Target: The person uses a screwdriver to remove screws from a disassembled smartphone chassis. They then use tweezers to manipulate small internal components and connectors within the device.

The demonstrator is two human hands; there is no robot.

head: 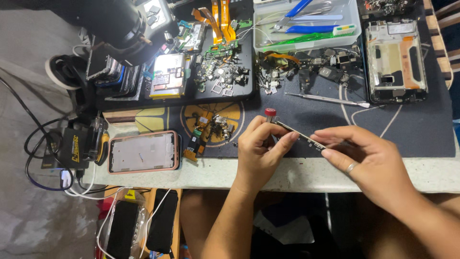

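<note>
My left hand (261, 148) and my right hand (364, 156) meet over the front edge of the dark work mat (407, 129). Between them is a thin metal tool with a red cap (271, 113). The left fingers pinch its upper shaft. The right thumb and forefinger pinch a small dark part (316, 142) at the tool's lower end. A ring sits on one right finger.
A pink-framed phone shell (143, 152) lies at left on the pale counter (287, 175). Behind are opened phones (168, 76), loose small parts (225, 76), a stripped phone frame (396, 60), a clear tray of tools (306, 24), tweezers (330, 100), a microscope (122, 29) and cables (43, 158).
</note>
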